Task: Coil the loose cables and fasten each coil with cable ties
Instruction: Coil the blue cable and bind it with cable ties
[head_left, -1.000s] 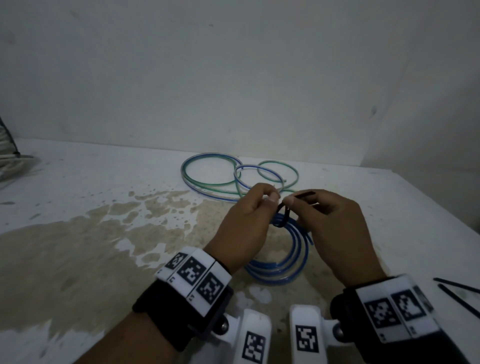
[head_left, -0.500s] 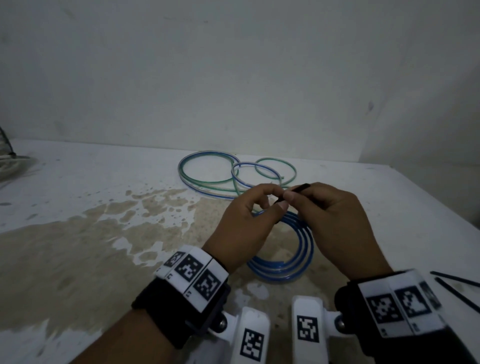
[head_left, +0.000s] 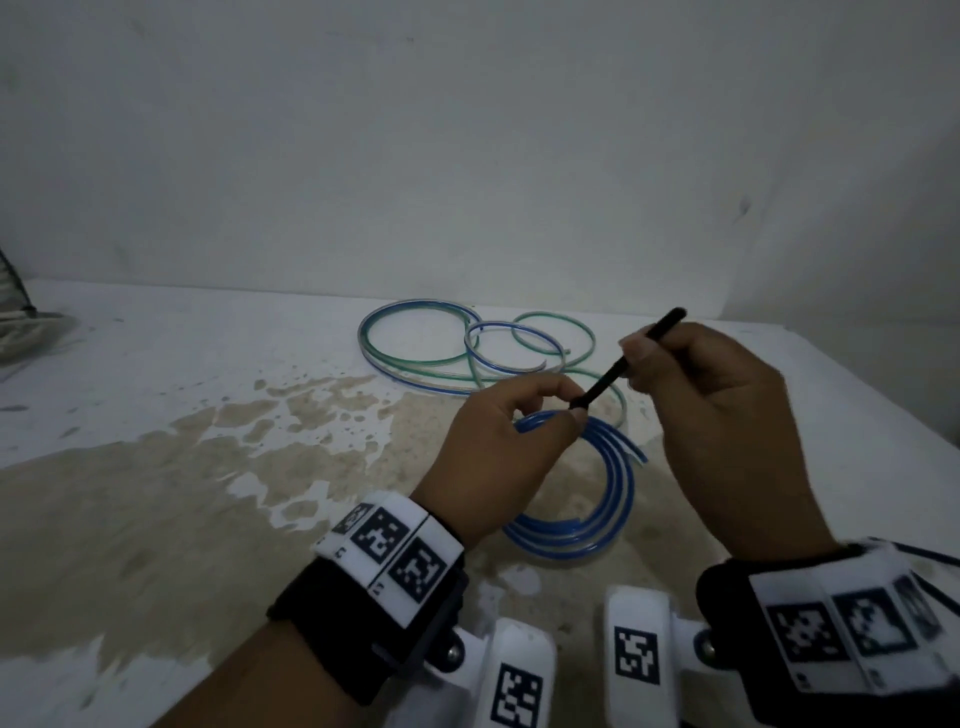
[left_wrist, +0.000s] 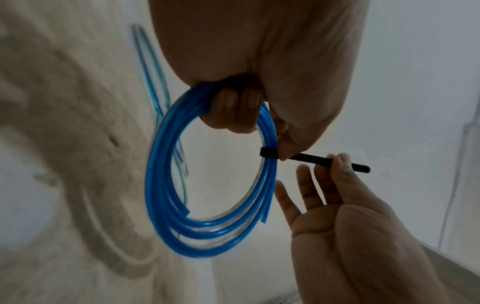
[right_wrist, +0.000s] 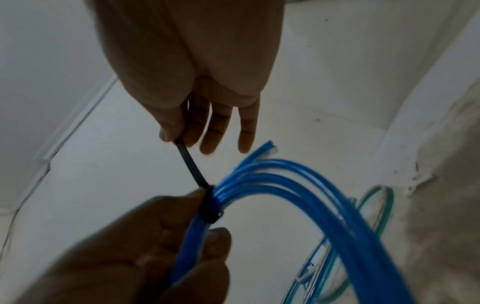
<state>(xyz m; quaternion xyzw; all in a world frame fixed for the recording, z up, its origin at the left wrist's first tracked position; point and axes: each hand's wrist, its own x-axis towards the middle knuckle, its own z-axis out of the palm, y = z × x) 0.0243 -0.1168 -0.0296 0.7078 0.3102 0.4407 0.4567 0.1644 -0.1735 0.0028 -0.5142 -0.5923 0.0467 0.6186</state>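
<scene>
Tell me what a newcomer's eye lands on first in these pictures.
The bright blue cable coil, hanging from the left hand at the centre, stands out most. A black cable tie is looped round it, and the right hand pinches its tail and holds it up to the right. Behind them, loose green and blue cables lie on the stained white table.

Left hand (head_left: 498, 457) holds the coil (head_left: 597, 514) at its top, near side of the table (head_left: 156, 415), approx. centre. The cable tie (head_left: 623, 364) is wrapped around the coil just right of the left fingers (left_wrist: 233, 107); its tail goes up and to the right into the right hand (head_left: 717, 415). The loose cables (head_left: 467, 353) lie on the table behind both hands, near the wall (head_left: 467, 156). Two more ties (head_left: 930, 577) lie at the right edge, beside the right wrist.
</scene>
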